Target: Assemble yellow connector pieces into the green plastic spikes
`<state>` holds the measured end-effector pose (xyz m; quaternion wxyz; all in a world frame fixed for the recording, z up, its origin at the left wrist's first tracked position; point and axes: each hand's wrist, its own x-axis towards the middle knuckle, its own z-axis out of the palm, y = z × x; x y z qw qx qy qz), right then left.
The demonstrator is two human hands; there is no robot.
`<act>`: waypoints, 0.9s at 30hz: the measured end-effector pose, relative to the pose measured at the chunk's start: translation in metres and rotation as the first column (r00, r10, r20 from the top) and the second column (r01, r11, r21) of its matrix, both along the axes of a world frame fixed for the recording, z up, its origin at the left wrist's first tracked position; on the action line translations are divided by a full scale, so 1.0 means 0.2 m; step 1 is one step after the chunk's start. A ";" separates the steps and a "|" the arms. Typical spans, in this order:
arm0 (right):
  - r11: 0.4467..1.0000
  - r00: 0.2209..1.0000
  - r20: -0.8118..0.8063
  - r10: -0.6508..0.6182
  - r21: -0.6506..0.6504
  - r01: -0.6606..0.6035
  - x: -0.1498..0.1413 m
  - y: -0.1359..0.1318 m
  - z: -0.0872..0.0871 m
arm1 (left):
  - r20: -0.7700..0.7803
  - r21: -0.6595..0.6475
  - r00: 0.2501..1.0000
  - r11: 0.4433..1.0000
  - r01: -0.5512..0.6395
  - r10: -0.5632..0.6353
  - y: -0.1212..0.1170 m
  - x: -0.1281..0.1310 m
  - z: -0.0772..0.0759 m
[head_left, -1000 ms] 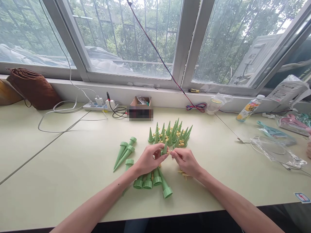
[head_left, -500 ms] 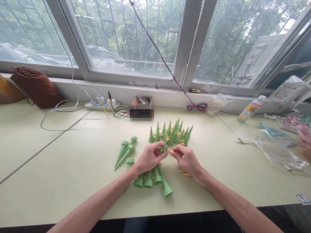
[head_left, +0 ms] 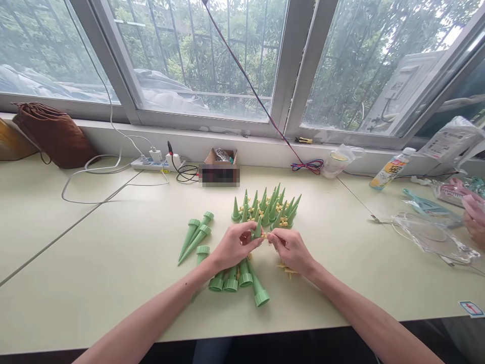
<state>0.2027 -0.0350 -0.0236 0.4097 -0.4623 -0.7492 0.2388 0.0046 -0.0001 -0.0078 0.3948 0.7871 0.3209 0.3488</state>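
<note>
My left hand is closed around a green plastic plant-watering spike, its pointed end upward. A small yellow plastic valve sticks out from the spike's right side. My right hand pinches at the outer end of this valve, thumb and forefinger together. Behind my hands stands a cluster of upright green spikes with yellow valves among them. Several green spikes lie below my left hand, their wide caps toward me. More loose spikes lie to the left. Loose yellow valves lie partly under my right hand.
A small cardboard box, a power strip with cables and a brown bag stand along the window side. At right are a bottle, a plastic bag and another person's hand.
My right fingers have curled and turned slightly at the yellow valve. The left hand holds the spike in nearly the same place, with the spike tilted a little more to the right.
</note>
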 end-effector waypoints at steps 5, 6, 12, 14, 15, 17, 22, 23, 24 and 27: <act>0.999 1.000 -0.013 -0.024 -0.031 0.023 -0.01 0.00 0.01 | 0.024 -0.037 1.000 0.999 -0.009 0.010 0.01 0.00 0.00; 0.999 1.000 -0.019 -0.025 -0.029 0.024 -0.01 0.00 0.01 | 0.032 -0.052 0.999 0.999 -0.012 0.014 0.01 0.00 0.00; 1.000 0.999 -0.040 -0.014 -0.012 0.014 -0.01 0.00 0.00 | 0.029 -0.080 1.000 0.997 -0.002 0.004 0.01 0.00 0.00; 1.000 1.000 -0.029 -0.001 -0.010 0.001 0.00 0.00 0.00 | 0.007 -0.052 1.000 0.999 -0.003 0.003 0.01 -0.01 -0.01; 1.000 1.000 -0.023 0.006 -0.009 -0.006 0.00 0.00 0.01 | -0.006 -0.037 1.000 0.999 -0.006 0.005 0.02 -0.01 -0.01; 1.000 1.000 -0.010 0.017 -0.007 -0.017 0.00 0.00 0.01 | -0.027 -0.010 1.000 1.000 -0.014 0.014 0.02 -0.01 -0.02; 0.999 0.999 0.031 0.034 0.007 -0.035 0.01 0.01 0.01 | -0.050 0.039 0.998 0.999 -0.023 0.025 0.02 -0.01 -0.02; 0.999 0.999 0.040 0.036 0.011 -0.036 0.01 0.01 0.00 | -0.049 0.051 0.998 0.998 -0.023 0.026 0.02 -0.01 -0.02; 0.999 0.998 0.047 0.038 0.013 -0.038 0.01 0.01 0.00 | -0.048 0.061 0.999 0.998 -0.022 0.025 0.02 -0.01 -0.02; 0.999 0.997 0.063 0.043 0.012 -0.044 0.01 0.01 0.00 | -0.042 0.085 0.999 0.996 -0.014 0.018 0.02 -0.01 -0.02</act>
